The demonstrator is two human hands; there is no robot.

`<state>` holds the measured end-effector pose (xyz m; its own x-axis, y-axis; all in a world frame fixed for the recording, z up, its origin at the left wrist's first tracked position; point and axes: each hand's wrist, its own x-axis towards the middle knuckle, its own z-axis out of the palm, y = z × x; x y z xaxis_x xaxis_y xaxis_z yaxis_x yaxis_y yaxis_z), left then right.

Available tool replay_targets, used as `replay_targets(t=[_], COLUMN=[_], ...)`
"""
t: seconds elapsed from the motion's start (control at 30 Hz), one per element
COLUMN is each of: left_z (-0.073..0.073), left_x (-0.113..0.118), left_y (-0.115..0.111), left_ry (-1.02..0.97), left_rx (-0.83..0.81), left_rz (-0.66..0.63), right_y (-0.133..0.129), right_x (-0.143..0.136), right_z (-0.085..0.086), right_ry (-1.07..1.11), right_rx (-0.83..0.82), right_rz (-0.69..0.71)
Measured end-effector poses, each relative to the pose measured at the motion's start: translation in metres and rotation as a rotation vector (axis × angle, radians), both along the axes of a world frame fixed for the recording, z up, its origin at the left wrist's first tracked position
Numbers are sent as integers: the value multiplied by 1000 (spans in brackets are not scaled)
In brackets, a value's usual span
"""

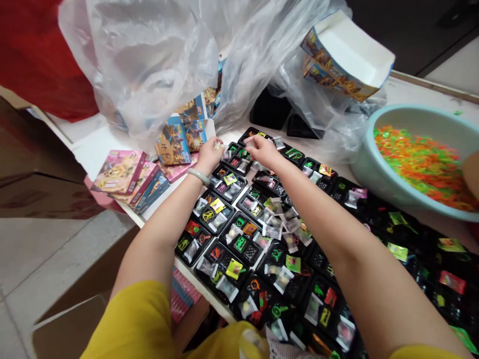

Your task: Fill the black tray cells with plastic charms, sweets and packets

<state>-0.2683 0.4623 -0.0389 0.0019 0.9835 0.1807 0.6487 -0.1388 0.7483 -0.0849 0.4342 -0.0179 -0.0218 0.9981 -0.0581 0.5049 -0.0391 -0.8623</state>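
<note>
My left hand [209,155], with a pale bangle on the wrist, is closed in a pinch on a small clear-wrapped packet [218,145] at the far end of the trays. To its right, my right hand [263,151] pinches another small wrapped packet [248,142]. Both are just above a black compartment tray [246,172] holding small coloured plastic pieces and packets. Nearer to me, more black trays [232,207] hold green, orange and yellow pieces and sachets. A loose heap of clear-wrapped packets [286,224] lies over the trays beneath my right forearm.
Pink and blue printed boxes [121,172] are stacked at the table's left edge; more blue boxes [174,142] stand beside a clear plastic bag [149,60]. On the right is a pale blue basin [368,149] of coloured plastic pieces. Open printed cartons [348,55] rest behind.
</note>
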Motion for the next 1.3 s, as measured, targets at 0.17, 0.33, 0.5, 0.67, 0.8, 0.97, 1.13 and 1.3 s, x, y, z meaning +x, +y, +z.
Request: replay_targets(t=[0.17, 0.33, 0.5, 0.67, 0.8, 0.97, 1.13, 1.3], left_z=[13, 40, 48, 44, 44, 49, 60, 59], left_x=[-11, -11, 22, 61, 79, 88, 127, 180], left_y=[-4, 6, 35, 69, 84, 82, 63, 57], left_ry=[54, -54, -24, 281, 443, 532, 613, 914], left_rx=[78, 149, -160, -100, -272, -160, -29, -110], left_rz=[-1, 49, -185, -276, -386, -350, -526, -678], right_y=[-4, 9, 18, 15, 9, -8, -27, -31], right_x=[46, 84, 88, 82, 90, 129, 160, 155], right_z=[11, 18, 15, 9, 15, 25, 19, 9], right_ry=[64, 36, 70, 57, 21, 106, -101, -460], right_rx=[68, 128, 103, 46, 95, 87, 15, -9], right_rz=[-153, -245, -238, -255, -212, -289, -79, 196])
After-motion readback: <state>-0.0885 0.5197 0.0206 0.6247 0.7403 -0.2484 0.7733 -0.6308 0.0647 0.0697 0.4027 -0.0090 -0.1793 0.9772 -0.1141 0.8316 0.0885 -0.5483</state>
